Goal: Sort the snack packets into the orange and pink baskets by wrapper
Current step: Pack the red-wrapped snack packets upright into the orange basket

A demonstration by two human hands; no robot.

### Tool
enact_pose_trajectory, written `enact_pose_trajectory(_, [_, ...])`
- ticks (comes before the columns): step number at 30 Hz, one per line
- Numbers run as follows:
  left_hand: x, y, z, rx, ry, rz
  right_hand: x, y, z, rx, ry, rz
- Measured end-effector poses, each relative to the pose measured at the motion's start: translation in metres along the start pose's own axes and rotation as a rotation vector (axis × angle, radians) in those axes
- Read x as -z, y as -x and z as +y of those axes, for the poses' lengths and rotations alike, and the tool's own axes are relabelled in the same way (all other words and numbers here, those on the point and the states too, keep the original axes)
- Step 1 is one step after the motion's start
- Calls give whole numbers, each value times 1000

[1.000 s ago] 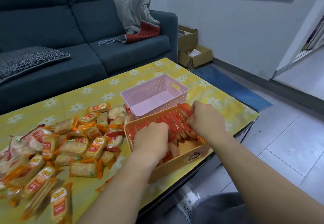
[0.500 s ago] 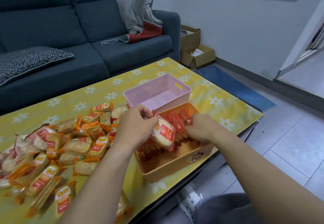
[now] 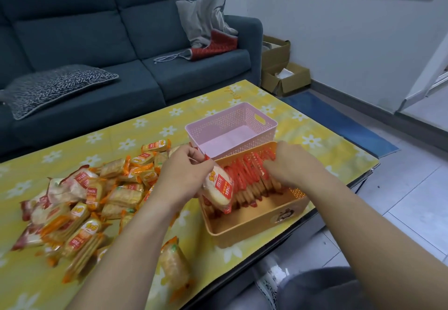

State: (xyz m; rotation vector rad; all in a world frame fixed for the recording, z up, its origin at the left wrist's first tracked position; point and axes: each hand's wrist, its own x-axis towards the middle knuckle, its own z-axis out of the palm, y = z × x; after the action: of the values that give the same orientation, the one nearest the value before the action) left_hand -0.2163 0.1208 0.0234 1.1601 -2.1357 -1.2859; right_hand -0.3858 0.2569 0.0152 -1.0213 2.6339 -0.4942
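L hand [image 3: 184, 176] pinching red-wrapper snack pkt [image 3: 219, 189] over orange basket [image 3: 257, 224].
I see R hand [image 3: 288, 166] fingers curled, pressing on upright red pkt row [image 3: 252, 176] inside; pink basket [image 3: 232, 125] touching behind, loose pkt pile [image 3: 92, 195] left on table [image 3: 169, 125].

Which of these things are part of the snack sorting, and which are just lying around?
Part of the job:
orange basket
pink basket
red-wrapped packet in the left hand
right hand
packet pile

Just lying about:
sofa cushions
cardboard boxes
blue mat
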Motion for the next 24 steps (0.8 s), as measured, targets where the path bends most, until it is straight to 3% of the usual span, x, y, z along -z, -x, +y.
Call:
enact_pose_trajectory(3, [7, 9, -5, 50, -15, -100, 4, 15, -21, 155, 25, 220])
enact_pose_trajectory(6, [5, 16, -11, 84, -81, -160, -16, 27, -40, 246, -131, -41])
enact_pose_trajectory(8, [0, 19, -13, 107, -84, -169, -32, 31, -51, 271, -97, -254])
enact_pose_trajectory(11, [-6, 24, -15, 129, -107, -164, -47, 36, -61, 324, -6, -414])
enact_pose_trajectory(19, [1, 11, -37, 37, -473, -254, -62, 34, -60, 273, 27, -577])
enact_pose_trajectory(24, [-11, 11, -42, 82, -540, -225, -72, 38, -69, 249, 285, -418])
